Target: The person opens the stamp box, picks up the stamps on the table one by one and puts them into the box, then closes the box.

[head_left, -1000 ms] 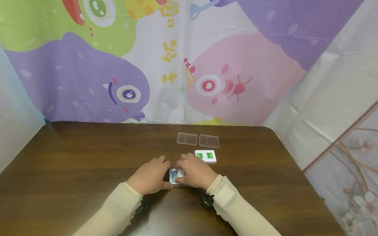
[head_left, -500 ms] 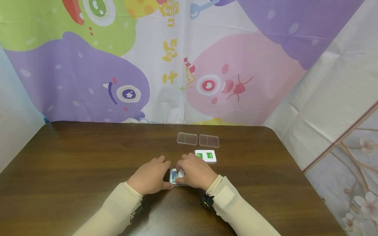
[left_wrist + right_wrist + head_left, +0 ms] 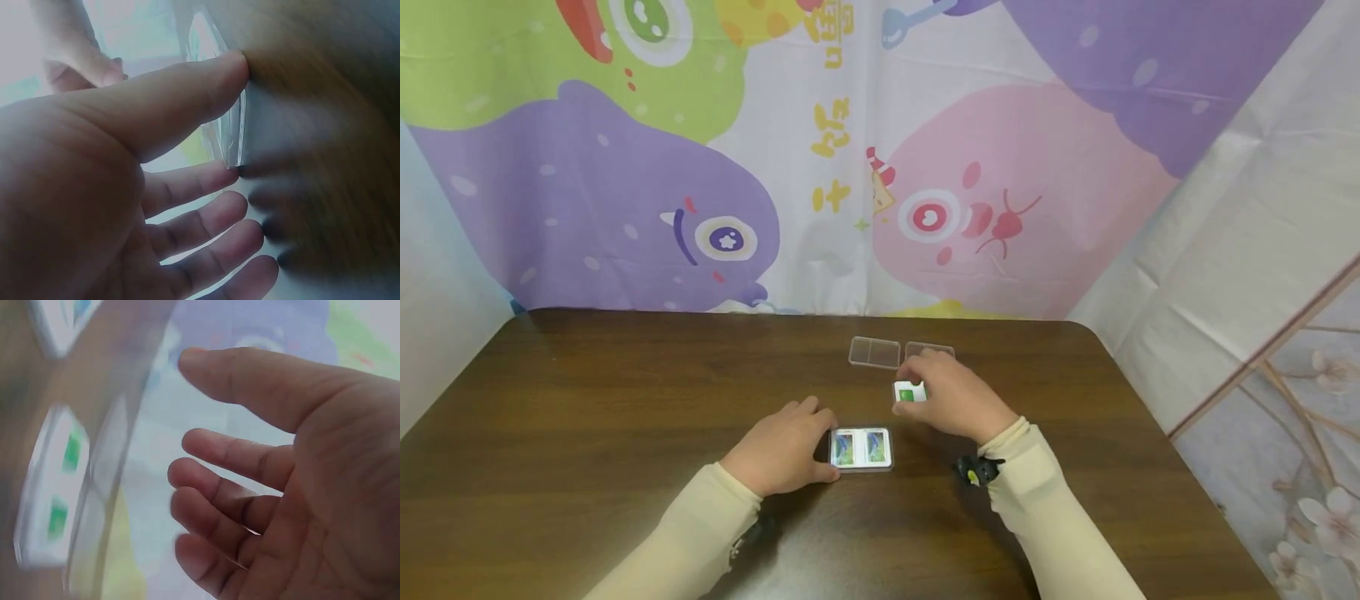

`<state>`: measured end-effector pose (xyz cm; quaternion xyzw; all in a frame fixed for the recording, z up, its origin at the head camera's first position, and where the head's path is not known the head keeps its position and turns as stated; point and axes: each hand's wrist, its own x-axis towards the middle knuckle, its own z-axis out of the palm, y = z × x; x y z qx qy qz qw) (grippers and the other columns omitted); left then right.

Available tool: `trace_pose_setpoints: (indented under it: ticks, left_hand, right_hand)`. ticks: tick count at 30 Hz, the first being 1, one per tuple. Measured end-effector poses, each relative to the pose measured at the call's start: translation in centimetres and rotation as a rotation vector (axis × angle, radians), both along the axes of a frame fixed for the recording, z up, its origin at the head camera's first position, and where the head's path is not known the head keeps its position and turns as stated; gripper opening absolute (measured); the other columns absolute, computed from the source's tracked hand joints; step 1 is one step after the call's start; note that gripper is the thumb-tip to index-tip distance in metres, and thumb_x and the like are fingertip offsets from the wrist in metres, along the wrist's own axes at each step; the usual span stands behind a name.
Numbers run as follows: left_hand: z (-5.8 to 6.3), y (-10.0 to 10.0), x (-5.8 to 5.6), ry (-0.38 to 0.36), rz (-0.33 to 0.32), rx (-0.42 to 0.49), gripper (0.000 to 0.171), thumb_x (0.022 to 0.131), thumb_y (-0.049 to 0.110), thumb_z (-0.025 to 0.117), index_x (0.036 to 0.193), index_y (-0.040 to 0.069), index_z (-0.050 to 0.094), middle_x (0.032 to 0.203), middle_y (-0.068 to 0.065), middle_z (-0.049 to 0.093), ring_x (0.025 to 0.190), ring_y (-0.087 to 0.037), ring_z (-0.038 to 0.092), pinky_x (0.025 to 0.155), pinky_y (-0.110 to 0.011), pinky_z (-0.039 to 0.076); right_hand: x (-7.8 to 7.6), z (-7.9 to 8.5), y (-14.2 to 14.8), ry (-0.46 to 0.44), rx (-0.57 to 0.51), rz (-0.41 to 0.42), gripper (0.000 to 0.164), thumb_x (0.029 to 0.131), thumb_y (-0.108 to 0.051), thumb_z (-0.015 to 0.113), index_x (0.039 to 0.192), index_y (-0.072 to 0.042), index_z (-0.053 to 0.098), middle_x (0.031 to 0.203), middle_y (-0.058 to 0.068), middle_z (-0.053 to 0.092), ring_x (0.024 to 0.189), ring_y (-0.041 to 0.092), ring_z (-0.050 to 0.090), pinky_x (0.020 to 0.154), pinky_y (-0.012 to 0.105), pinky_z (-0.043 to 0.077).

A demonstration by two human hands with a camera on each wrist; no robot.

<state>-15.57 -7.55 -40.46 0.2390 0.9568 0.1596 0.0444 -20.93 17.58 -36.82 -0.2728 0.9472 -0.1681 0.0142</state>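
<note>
A clear plastic case (image 3: 861, 450) lies flat near the middle of the table, showing two blue-and-green pictures on white. My left hand (image 3: 782, 450) holds its left end between thumb and index finger, the other fingers spread beside it. Up and to the right, my right hand (image 3: 958, 396) hovers over a second case (image 3: 910, 392), white with two green pictures, and covers part of it in the head view. From the right wrist, that green-pictured case (image 3: 53, 494) appears apart from the loosely bent fingers (image 3: 200, 487), and nothing is between thumb and fingers.
Two thin clear plastic lids lie side by side behind the cases: the left lid (image 3: 874, 352) in full view, the right lid (image 3: 912, 348) partly behind my right hand. The brown wooden table (image 3: 625, 400) meets a cartoon-printed cloth (image 3: 820, 250) at its back edge.
My right hand has left the blue-and-green-pictured case and moved up and right to the green-pictured one, uncovering the first case. My left hand stays in place.
</note>
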Motion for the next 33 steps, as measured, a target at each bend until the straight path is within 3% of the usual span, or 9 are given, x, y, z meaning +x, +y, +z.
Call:
trace_pose_setpoints:
  ticks: [3,7,13,16,20,33]
  left_hand:
    - [0.0,-0.1,0.1,-0.004,0.0,0.003,0.056,0.077,0.036,0.091,0.118,0.006,0.068,0.103,-0.006,0.058,0.092,-0.026,0.059,0.082,-0.046,0.053]
    - [0.1,-0.3,0.1,-0.02,0.003,0.01,0.057,0.077,0.037,0.091,0.119,0.006,0.067,0.104,-0.006,0.058,0.094,-0.026,0.059,0.083,-0.047,0.053]
    - [0.0,-0.4,0.2,-0.029,0.01,0.0,0.057,0.079,0.038,0.09,0.121,0.007,0.067,0.105,-0.005,0.058,0.095,-0.025,0.059,0.084,-0.047,0.053]
    - [0.0,-0.4,0.1,-0.027,0.008,0.003,0.057,0.078,0.038,0.09,0.12,0.007,0.067,0.104,-0.005,0.058,0.094,-0.025,0.059,0.083,-0.047,0.053]
    - [0.0,-0.3,0.1,-0.018,0.001,0.012,0.056,0.077,0.037,0.091,0.118,0.006,0.067,0.103,-0.006,0.057,0.091,-0.025,0.058,0.081,-0.047,0.052]
    - [0.2,0.0,0.0,-0.007,-0.001,0.014,0.057,0.076,0.036,0.091,0.118,0.006,0.068,0.103,-0.006,0.058,0.092,-0.026,0.059,0.081,-0.048,0.053]
  right_hand:
    - [-0.9,-0.1,1.6,0.029,0.058,-0.059,0.047,0.088,-0.03,0.083,0.123,-0.004,0.068,0.115,0.011,0.066,0.104,0.026,0.061,0.092,0.044,0.053]
    - [-1.7,-0.7,2.7,-0.009,0.119,-0.102,0.055,0.087,-0.029,0.084,0.13,-0.002,0.065,0.126,0.015,0.064,0.114,0.031,0.062,0.099,0.048,0.051]
    - [-2.5,-2.3,2.9,-0.063,0.134,-0.056,0.057,0.085,-0.023,0.085,0.132,0.0,0.062,0.124,0.016,0.063,0.105,0.027,0.06,0.092,0.045,0.052]
    - [-2.7,-2.8,2.8,-0.064,0.135,-0.028,0.059,0.085,-0.02,0.085,0.134,0.002,0.061,0.126,0.017,0.062,0.108,0.027,0.059,0.093,0.044,0.051]
    - [-2.7,-3.2,2.8,-0.061,0.134,-0.023,0.061,0.086,-0.019,0.084,0.137,0.002,0.059,0.131,0.017,0.061,0.116,0.029,0.058,0.097,0.044,0.05]
    - [-3.0,-3.8,3.0,-0.078,0.132,-0.022,0.057,0.089,-0.015,0.082,0.138,0.001,0.058,0.127,0.014,0.063,0.106,0.024,0.059,0.092,0.042,0.05]
